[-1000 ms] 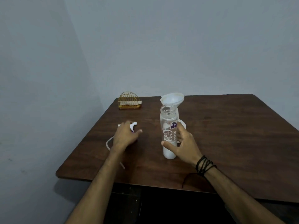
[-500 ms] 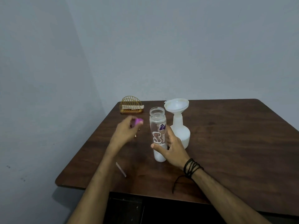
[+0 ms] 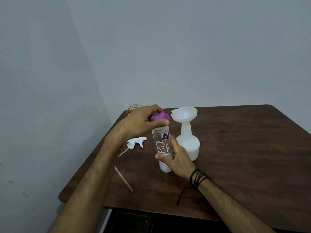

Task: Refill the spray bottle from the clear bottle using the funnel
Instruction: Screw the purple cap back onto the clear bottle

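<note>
While the right hand (image 3: 176, 158) grips the clear bottle (image 3: 162, 148) upright on the worktop (image 3: 244, 157), the left hand (image 3: 143, 122) clamps the purple cap (image 3: 160, 117) onto it; funnel (image 3: 184, 114) sits in the spray bottle (image 3: 188, 145) just beside, probably pouring's done.

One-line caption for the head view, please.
Left hand sets the purple cap on the clear bottle held by the right hand; funnel sits in the spray bottle.

dark brown wooden table (image 3: 244, 148): smooth, faint sheen being shown | tall clear plastic bottle (image 3: 162, 147): glossy | white translucent plastic funnel (image 3: 184, 114): matt | purple plastic cap (image 3: 159, 117): smooth
</note>
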{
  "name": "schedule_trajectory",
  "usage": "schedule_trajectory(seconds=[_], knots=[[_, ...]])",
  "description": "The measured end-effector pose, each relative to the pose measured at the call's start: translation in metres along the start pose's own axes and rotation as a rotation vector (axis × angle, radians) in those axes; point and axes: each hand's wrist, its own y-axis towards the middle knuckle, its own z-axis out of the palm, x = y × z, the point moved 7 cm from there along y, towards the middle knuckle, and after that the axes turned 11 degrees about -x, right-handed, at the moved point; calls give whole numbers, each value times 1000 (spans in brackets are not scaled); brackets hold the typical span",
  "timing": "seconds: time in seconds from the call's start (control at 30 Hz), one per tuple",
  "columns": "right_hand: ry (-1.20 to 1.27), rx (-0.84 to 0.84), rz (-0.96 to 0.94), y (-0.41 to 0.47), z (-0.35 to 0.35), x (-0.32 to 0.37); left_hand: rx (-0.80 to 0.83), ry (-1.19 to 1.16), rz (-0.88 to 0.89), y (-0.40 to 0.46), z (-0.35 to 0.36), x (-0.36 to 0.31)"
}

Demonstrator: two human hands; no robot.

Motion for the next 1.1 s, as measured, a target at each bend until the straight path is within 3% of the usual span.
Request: schedule_trajectory(seconds=[0.17, 0.4, 0.47, 0.6, 0.67, 0.8, 0.87, 0.97, 1.03, 1.1], knots=[[-7, 8, 0, 0, 1, -1, 138, 243, 37, 8, 2, -14], [-19, 9, -8, -1, 2, -2, 349, 124, 73, 3, -3, -17], [-19, 1, -11, -2, 2, -2, 264, 119, -14, 1, -7, -13], [-35, 14, -25, 0, 4, -2, 20, 392, -156, 3, -14, -9], [-43, 21, -29, 0, 6, -1, 46, 341, -95, 5, -10, -10], [-41, 27, -39, -2, 10, 0, 202, -2, 97, -2, -3, -25], [-40, 29, -38, -1, 11, -1, 135, -132, 79, -3, -7, -26], [-48, 32, -35, 0, 11, -1, -96, 146, -55, -2, -19, -10], [-47, 27, -38, 0, 10, -2, -98, 285, -112, -6, -20, -2], [-39, 23, -35, 0, 9, -2, -41, 184, -51, -6, -16, -2]])
